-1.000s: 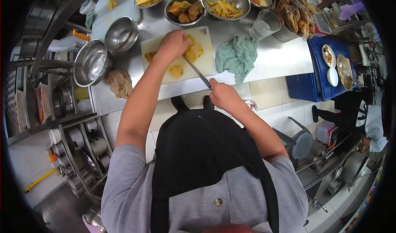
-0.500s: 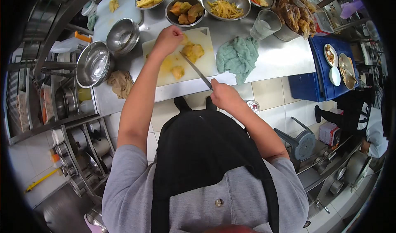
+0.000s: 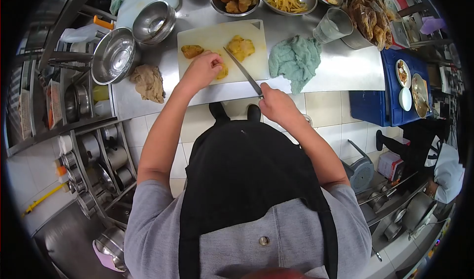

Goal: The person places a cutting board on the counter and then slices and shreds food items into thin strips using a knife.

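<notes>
My right hand (image 3: 277,103) is wrapped round the handle of a kitchen knife (image 3: 243,72), its blade slanting up and left over the pale cutting board (image 3: 207,32). My left hand (image 3: 201,71) is closed, its curled fingertips at a small yellow vegetable piece (image 3: 223,72) on the board, which they partly cover. Beyond the blade tip lies a larger yellow vegetable piece (image 3: 240,48), spread flat. A browner chunk (image 3: 191,51) rests on the board's left side, just above my left hand.
Behind the board stand metal bowls of vegetable chunks (image 3: 234,0) and yellow strips (image 3: 286,1). To the right are a green cloth (image 3: 295,61) and a clear plastic cup (image 3: 333,27). Metal bowls (image 3: 113,55) and a brown cloth (image 3: 148,83) lie left. Someone in white (image 3: 447,172) stands far right.
My left hand has come down the board towards me, from its upper part to the small yellow piece. The brown chunk now shows. The view has shifted; the knife stays in my right hand.
</notes>
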